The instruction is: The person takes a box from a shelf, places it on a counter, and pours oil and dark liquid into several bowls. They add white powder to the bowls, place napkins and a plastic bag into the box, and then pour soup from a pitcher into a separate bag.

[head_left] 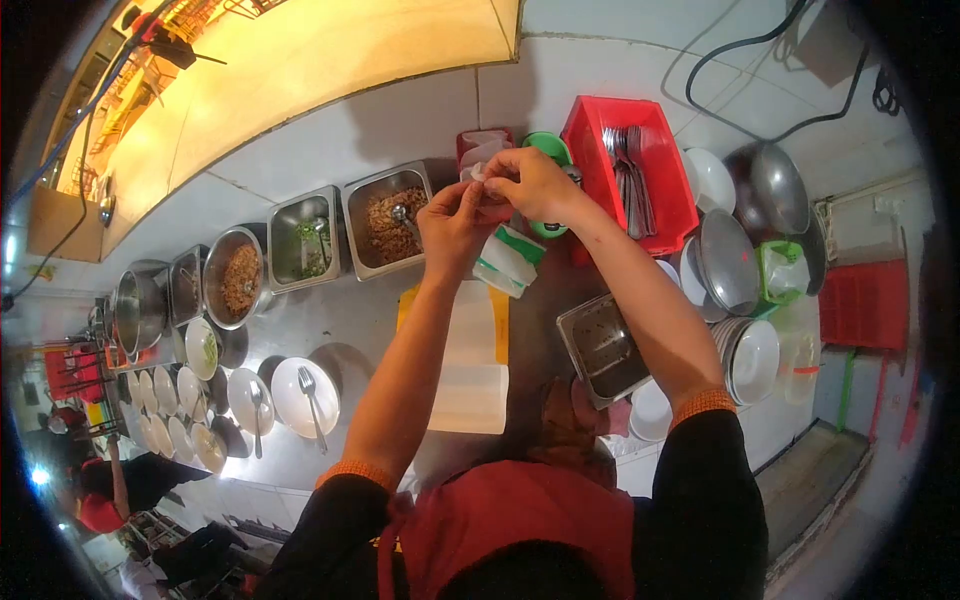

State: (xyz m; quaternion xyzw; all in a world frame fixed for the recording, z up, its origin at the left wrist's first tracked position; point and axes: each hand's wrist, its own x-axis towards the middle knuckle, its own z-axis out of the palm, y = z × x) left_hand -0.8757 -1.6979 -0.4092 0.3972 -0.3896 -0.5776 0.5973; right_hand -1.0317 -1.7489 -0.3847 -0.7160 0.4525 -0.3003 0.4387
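Steel bench (365, 315), tiled wall (380, 130) beyond, food pans (348, 235) far left. Our left hand (452, 222) and right hand (535, 185) both pinched a white wrapper (479, 172), held between them above mid-bench.

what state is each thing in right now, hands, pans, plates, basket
left hand, shut, pinching small white piece
right hand, shut on the same piece
green-white packet, hanging just below the hands
square pan, full of brown chopped food, spoon in it
steel tray, nearly empty
red basket, holding cutlery
white plate, fork lying on it
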